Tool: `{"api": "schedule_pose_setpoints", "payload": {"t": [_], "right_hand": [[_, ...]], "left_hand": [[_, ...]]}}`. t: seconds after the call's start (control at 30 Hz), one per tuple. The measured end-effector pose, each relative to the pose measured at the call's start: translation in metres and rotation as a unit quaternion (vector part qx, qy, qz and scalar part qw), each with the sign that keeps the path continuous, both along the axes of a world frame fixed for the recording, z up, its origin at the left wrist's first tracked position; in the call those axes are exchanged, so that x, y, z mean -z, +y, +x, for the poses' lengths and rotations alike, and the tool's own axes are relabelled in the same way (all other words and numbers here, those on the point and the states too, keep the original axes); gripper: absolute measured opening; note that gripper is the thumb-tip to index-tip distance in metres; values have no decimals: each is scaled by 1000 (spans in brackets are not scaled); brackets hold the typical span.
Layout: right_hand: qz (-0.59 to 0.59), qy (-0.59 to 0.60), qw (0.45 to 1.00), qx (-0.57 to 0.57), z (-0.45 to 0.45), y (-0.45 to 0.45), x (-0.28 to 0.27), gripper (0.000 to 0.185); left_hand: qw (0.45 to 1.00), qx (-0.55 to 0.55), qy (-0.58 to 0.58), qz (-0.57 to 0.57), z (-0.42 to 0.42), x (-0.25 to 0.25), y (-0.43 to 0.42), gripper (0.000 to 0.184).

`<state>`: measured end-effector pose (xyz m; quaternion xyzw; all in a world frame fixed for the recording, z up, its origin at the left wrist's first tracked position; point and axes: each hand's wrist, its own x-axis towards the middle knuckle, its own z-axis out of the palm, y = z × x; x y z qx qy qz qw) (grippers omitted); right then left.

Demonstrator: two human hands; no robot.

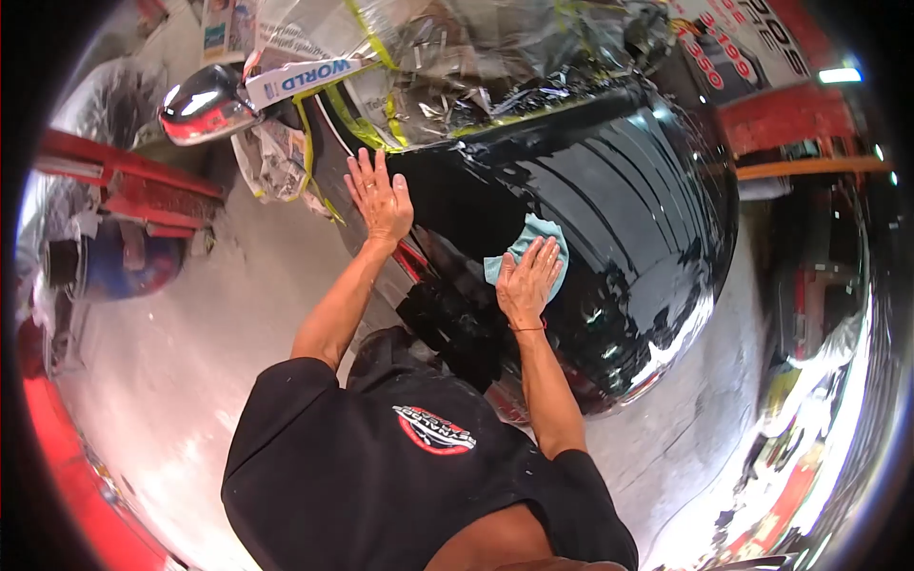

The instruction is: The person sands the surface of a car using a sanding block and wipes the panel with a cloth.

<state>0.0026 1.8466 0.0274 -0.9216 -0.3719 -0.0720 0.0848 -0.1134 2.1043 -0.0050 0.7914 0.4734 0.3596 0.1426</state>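
A glossy black car hood (609, 181) lies in front of me, curving down on the right, with light reflections across it. My left hand (381, 197) rests at its left edge near the masked windshield, fingers spread and nothing held. Farther right, my right hand (529, 283) presses a light teal cloth (541, 228) against the hood. Its fingers lie over the cloth, which shows past them on several sides; what is under the palm is hidden. Yellow-green masking tape (447, 139) runs along the hood's rear edge.
Plastic sheeting and newspaper (305, 43) cover the windshield area. A side mirror (208, 105) sticks out at upper left. Red metal beams (133, 181) and a blue container (129, 259) stand left. Another red beam (790, 124) and a printed banner (738, 43) are at upper right.
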Motion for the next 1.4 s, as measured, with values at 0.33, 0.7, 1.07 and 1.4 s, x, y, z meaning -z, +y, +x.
{"api": "schedule_pose_setpoints", "payload": {"t": [0.33,0.7,1.07,1.4], "right_hand": [[-9,28,968,-248,78,165,-22,71],[38,67,912,-403,9,193,-41,57],[7,62,956,-288,169,161,-15,60],[-4,59,986,-154,371,147,-11,64]], "left_hand": [[981,25,-189,-27,0,16,-2,66],[972,-1,-233,-12,2,21,-1,62],[957,274,77,-58,48,-50,-122,69],[941,246,227,-53,59,-53,-125,68]]}}
